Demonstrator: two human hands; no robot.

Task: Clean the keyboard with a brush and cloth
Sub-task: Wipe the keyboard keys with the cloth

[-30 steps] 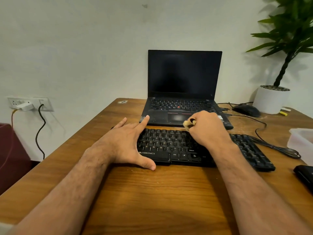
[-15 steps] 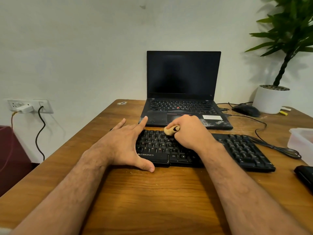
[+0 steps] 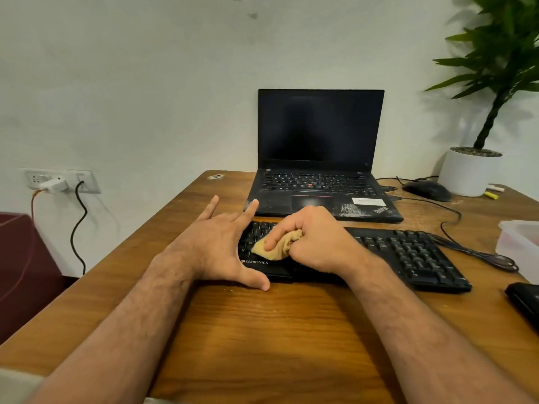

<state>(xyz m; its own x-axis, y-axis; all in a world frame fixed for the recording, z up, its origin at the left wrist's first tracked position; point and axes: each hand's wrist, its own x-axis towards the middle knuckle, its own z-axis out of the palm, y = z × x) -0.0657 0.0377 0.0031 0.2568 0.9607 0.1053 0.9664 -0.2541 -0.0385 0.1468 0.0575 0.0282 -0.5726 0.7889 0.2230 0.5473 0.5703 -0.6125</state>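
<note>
A black keyboard (image 3: 388, 252) is laid across a wooden table (image 3: 262, 330), just in front of an open laptop (image 3: 320, 158) whose screen is dark. A bunched tan cloth (image 3: 277, 246) is gripped by the right hand (image 3: 315, 240), with the fingers curled round it and the forefinger stretched over its top, and it is pressed against the keys at the left end of the keyboard, just above the printed brand name. The left hand (image 3: 221, 246) is spread flat, fingers straight and apart, with the thumb laid on the table along the keyboard's near edge and the forefinger reaching past its far left corner; the keyboard's left end is braced by it. The two hands are close together, nearly touching at the cloth. A mouse (image 3: 427, 190) and a potted plant (image 3: 472, 167) are set at the far right of the table, and a cable (image 3: 455, 220) is run from there towards the keyboard. A pale container (image 3: 522, 243) and a dark object (image 3: 525, 301), cut off by the frame and perhaps a case, are seen at the right edge. A wall socket (image 3: 58, 180) with a plug is seen at left.
</note>
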